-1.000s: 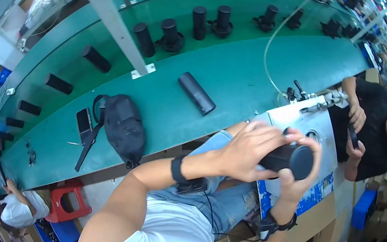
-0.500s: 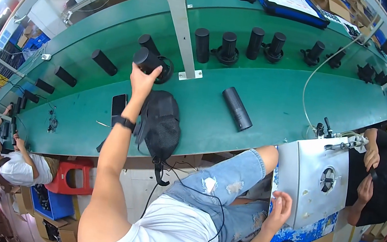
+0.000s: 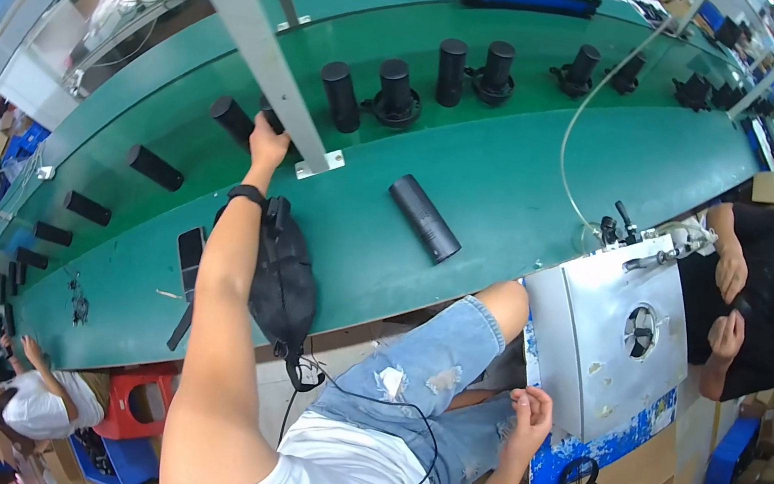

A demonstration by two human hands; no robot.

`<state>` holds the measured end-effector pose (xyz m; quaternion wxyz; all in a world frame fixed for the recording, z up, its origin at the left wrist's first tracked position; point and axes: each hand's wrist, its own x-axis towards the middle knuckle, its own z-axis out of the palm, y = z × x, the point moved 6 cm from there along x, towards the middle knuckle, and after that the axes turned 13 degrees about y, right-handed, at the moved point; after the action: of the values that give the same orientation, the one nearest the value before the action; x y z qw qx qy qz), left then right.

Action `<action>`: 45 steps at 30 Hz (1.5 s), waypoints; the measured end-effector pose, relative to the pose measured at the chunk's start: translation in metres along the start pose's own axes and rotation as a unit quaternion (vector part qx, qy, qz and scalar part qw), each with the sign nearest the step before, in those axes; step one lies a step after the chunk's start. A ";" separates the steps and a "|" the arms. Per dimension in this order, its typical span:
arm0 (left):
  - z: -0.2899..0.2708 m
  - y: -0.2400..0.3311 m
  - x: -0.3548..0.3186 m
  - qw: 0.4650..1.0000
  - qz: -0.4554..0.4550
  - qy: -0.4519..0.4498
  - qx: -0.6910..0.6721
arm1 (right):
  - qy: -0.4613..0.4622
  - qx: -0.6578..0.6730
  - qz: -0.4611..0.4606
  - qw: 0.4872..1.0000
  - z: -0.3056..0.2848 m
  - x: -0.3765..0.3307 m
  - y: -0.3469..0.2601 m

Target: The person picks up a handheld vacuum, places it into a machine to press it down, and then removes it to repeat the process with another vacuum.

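Observation:
My left hand (image 3: 269, 144) reaches across the green bench, its fingers closed around a black cylinder (image 3: 268, 114) beside the metal post. The post and my hand hide most of that cylinder. Just left of it leans another black cylinder (image 3: 230, 119). My right hand (image 3: 531, 419) hovers over my lap near the metal box, fingers loosely curled and apart, with nothing visible in them. Nearer me on the bench lies a loose black cylinder (image 3: 424, 219). A black bag (image 3: 284, 271) rests beside my left forearm.
More black cylinders, some in ring bases (image 3: 395, 96), line the green belt (image 3: 206, 168). A metal post (image 3: 267, 71) rises beside my left hand. At right stands a metal box (image 3: 610, 338) with a hose, a co-worker (image 3: 752, 300) beyond it. A phone (image 3: 190, 251) lies left.
The view has shifted, and bench items appear farther left. My left hand has carried the cylinder close against the post, where it is now mostly hidden. My right hand stays near my lap.

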<state>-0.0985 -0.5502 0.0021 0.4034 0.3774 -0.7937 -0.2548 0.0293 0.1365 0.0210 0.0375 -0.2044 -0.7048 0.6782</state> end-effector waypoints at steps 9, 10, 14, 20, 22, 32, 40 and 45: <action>-0.100 0.189 -0.126 0.971 0.118 0.078 -0.195 | 0.050 0.011 0.024 0.998 0.020 0.013 0.019; -0.102 0.229 -0.128 0.958 0.182 0.064 -0.210 | 0.028 0.024 0.030 0.999 0.032 0.013 0.018; 0.006 0.326 -0.095 0.922 0.272 -0.073 -0.265 | -0.103 -0.017 0.030 0.994 0.077 0.005 0.012; 0.206 0.355 -0.026 0.876 0.482 -0.028 -0.013 | -0.059 -0.007 -0.039 0.997 0.080 0.005 0.027; 0.233 0.331 -0.033 0.904 0.414 -0.079 0.074 | -0.078 -0.057 -0.048 0.994 0.082 0.004 0.033; 0.092 0.366 -0.121 0.858 0.494 -0.133 -0.045 | -0.047 -0.044 -0.075 0.995 0.061 -0.014 0.025; -0.133 0.419 -0.298 0.471 0.501 -0.645 -0.333 | -0.167 0.108 -0.158 0.967 0.050 -0.012 -0.100; -0.123 0.412 -0.336 0.599 0.302 -0.545 -0.503 | -0.321 0.300 0.009 0.898 0.052 -0.047 -0.107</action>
<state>-0.0275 -0.0506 0.2106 0.0760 -0.3556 -0.6813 -0.6353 0.0295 0.0723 0.1311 -0.1373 0.0390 -0.4402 0.8865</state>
